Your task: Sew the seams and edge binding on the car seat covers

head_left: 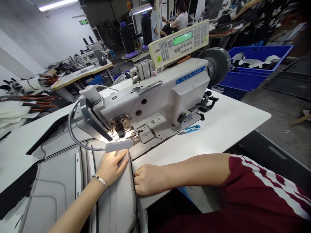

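A grey padded fabric cover (pixel 55 187) with black edging lies across the white sewing table (pixel 218 129), running up under the needle of a white HIGHLEAD sewing machine (pixel 155 97). My left hand (pixel 111 166) lies flat on the fabric just in front of the needle, fingers stretched out under the small lamp (pixel 119 145). My right hand (pixel 148 179) rests at the fabric's right edge, fingers curled and pinching that edge against the table. It wears a ring; the left wrist wears a bracelet.
Blue thread snips (pixel 190 129) lie on the table right of the machine bed. A control panel (pixel 178 42) sits on top of the machine. A blue crate (pixel 252 77) of cut pieces stands at the right. Other sewing tables and people are behind.
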The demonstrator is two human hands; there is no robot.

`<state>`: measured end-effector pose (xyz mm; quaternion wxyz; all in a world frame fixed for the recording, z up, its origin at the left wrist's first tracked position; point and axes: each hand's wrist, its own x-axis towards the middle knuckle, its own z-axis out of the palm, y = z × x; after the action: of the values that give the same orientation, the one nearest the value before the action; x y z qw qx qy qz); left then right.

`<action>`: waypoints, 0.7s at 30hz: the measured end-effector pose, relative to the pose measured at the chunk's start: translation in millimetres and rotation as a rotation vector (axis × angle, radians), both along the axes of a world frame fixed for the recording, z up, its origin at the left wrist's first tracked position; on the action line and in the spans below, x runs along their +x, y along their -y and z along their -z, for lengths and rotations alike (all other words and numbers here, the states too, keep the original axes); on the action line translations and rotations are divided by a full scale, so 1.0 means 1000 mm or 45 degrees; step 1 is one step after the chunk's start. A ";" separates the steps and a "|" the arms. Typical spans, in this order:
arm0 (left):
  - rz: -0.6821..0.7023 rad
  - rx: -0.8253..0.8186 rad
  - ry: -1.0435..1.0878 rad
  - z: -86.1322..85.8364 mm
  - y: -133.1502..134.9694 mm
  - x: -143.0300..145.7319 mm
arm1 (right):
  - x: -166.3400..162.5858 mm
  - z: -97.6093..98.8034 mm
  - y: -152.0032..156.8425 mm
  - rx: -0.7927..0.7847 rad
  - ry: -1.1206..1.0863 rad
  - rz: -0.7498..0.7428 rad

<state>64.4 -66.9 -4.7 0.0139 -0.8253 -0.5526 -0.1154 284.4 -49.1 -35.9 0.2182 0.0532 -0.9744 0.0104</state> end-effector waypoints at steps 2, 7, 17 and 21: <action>-0.006 -0.001 -0.020 0.004 -0.007 -0.005 | -0.002 -0.003 -0.001 -0.009 0.027 0.018; 0.092 -0.046 0.015 0.001 -0.027 -0.015 | -0.007 -0.004 -0.007 -0.021 0.100 0.094; 0.120 -0.038 -0.160 -0.020 0.044 0.023 | 0.001 -0.005 -0.005 0.029 0.033 -0.004; 0.156 0.001 -0.222 -0.019 0.044 0.016 | -0.001 -0.004 -0.004 0.016 0.035 0.018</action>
<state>80.7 -110.8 14.2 0.0551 -0.8645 -0.4977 -0.0439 283.8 -45.3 -31.8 0.2047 0.0476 -0.9777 0.0035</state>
